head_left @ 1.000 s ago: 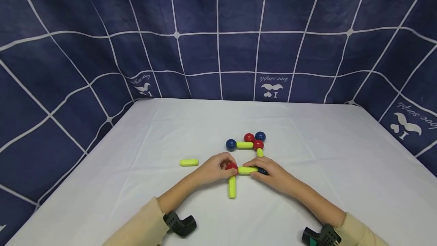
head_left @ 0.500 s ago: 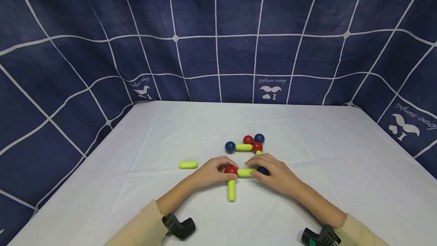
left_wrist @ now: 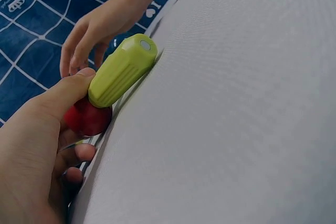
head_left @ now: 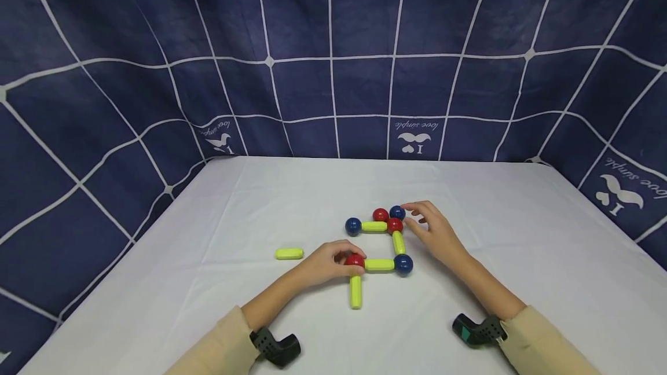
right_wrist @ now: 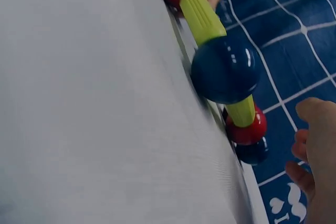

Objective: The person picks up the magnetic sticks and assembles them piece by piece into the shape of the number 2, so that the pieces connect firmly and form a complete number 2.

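Note:
My left hand (head_left: 325, 264) grips a red ball (left_wrist: 88, 117) between thumb and fingers. One yellow-green magnetic rod (head_left: 356, 293) sticks out from that ball toward me; another rod (head_left: 379, 265) joins it to a blue ball (head_left: 403, 264) on its right. From the blue ball a third rod (head_left: 398, 242) leads back to a second red ball (head_left: 395, 225). My right hand (head_left: 436, 235) is beside the far end, fingers spread and bent, fingertips close to a rear blue ball (head_left: 397, 213). In the right wrist view these fingers (right_wrist: 310, 109) stand apart from the balls.
A loose yellow-green rod (head_left: 289, 254) lies left of my left hand. Behind the frame, a rod (head_left: 374, 226) runs left to a blue ball (head_left: 353, 225), with a red ball (head_left: 381, 214) near it. A dark blue gridded curtain (head_left: 333, 74) borders the white table (head_left: 250, 201).
My right hand has let go of the near right blue ball and rod and moved back to the rear balls. The left hand stays on its red ball.

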`<action>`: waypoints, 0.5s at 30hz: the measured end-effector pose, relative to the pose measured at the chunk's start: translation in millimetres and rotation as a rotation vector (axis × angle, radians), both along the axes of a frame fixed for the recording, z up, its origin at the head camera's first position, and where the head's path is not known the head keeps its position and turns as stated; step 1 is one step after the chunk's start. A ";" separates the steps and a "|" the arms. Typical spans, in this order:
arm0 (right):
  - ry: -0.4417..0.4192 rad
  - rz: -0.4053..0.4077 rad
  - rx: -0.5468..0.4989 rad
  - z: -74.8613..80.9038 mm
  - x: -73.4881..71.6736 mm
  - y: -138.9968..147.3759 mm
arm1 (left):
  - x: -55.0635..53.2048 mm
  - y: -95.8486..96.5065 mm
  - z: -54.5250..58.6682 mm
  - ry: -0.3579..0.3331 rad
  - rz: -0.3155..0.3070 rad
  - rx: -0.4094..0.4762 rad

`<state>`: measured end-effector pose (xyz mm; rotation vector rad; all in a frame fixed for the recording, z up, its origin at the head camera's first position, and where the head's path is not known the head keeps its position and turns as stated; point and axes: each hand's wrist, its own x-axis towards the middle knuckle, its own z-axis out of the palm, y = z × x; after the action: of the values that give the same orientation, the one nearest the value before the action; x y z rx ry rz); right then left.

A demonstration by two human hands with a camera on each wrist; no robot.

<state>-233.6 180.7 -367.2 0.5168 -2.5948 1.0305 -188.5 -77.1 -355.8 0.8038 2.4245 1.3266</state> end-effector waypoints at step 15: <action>-0.339 -0.111 -0.097 -12.0 -40.3 -11.1 | -1.1 0.0 0.1 -0.016 0.006 -0.003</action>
<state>-273.9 169.6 -379.2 0.1832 -2.8031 1.2947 -189.7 -77.0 -355.7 0.7829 2.4177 1.3264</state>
